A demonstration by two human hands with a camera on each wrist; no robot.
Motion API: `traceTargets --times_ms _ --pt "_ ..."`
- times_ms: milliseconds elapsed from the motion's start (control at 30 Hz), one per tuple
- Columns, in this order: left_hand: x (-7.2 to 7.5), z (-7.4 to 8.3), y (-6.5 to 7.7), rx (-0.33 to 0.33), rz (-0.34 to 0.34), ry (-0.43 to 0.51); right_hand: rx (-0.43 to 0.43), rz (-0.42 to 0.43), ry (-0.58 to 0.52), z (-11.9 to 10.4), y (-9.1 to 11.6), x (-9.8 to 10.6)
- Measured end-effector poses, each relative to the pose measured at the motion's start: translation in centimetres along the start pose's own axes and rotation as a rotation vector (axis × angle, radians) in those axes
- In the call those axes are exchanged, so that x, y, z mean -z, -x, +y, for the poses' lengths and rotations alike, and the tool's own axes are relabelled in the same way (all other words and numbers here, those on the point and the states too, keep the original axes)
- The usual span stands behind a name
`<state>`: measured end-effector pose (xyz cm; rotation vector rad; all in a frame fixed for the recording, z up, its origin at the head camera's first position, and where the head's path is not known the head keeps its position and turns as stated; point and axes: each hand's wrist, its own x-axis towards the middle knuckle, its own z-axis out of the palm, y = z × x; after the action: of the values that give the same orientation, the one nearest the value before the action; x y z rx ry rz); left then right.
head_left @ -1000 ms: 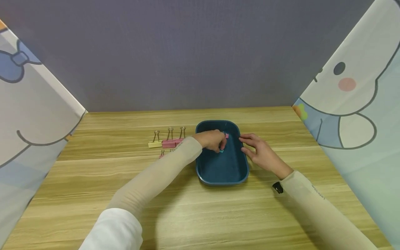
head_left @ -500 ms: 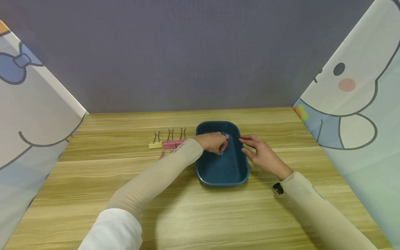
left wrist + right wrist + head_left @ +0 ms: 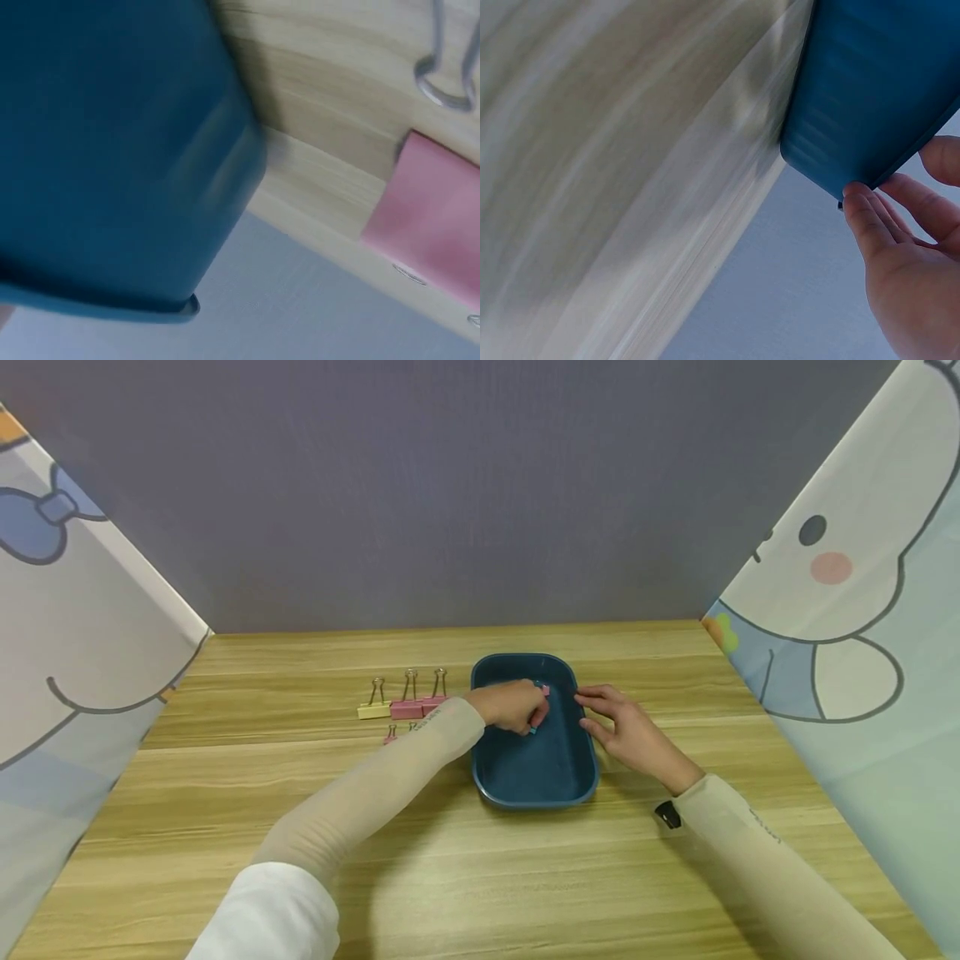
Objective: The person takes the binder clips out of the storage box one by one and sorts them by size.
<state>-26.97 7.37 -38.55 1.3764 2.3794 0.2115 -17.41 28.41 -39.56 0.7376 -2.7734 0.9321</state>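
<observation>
My left hand [image 3: 513, 705] reaches down into a dark blue plastic bin [image 3: 536, 803], fingers curled. At its fingertips shows the teal bit of a small blue binder clip [image 3: 533, 731], mostly hidden by the hand. A small pink binder clip [image 3: 546, 691] lies in the bin just beyond the knuckles. On the bin's right side, my right hand [image 3: 622, 731] touches the rim with fairly straight fingers. In the right wrist view its fingertips rest against the bin wall [image 3: 862, 97]. The left wrist view has the bin's outside [image 3: 120, 165] but not the left hand's fingers.
Left of the bin stand a yellow binder clip [image 3: 373, 711] and two large pink binder clips [image 3: 406, 709], handles up. Smaller clips [image 3: 392, 735] in front are partly hidden by the left sleeve. A grey partition [image 3: 480, 493] closes off the table's [image 3: 465, 893] back.
The left hand stays inside the bin, its fingers shifting slightly over the blue binder clip. The right hand keeps its place on the rim. The whole view drifts down a little.
</observation>
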Motion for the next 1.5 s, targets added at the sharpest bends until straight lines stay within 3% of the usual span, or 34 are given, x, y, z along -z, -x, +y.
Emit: traceTargets --times_ms 300,533,900,1067,1300,1500 --pt "1.0 -0.2 1.5 -0.046 0.078 0.095 -0.007 0.000 0.006 -0.1 0.1 0.0" --pt "1.7 -0.8 3.7 -0.083 0.163 0.088 -0.015 -0.010 -0.002 0.0 0.2 -0.1" --pt "2.8 -2.1 7.8 -0.107 0.296 0.140 -0.030 -0.022 0.003 -0.1 0.4 -0.1" --pt "3.1 -2.6 9.8 -0.123 0.386 0.139 -0.037 -0.021 0.009 -0.2 0.4 -0.1" --pt "3.8 -3.2 12.7 -0.125 0.495 0.209 -0.038 -0.020 0.016 -0.3 0.3 0.0" --pt "4.2 -3.9 14.4 -0.118 0.523 0.202 -0.033 -0.022 0.020 -0.3 0.2 0.0"
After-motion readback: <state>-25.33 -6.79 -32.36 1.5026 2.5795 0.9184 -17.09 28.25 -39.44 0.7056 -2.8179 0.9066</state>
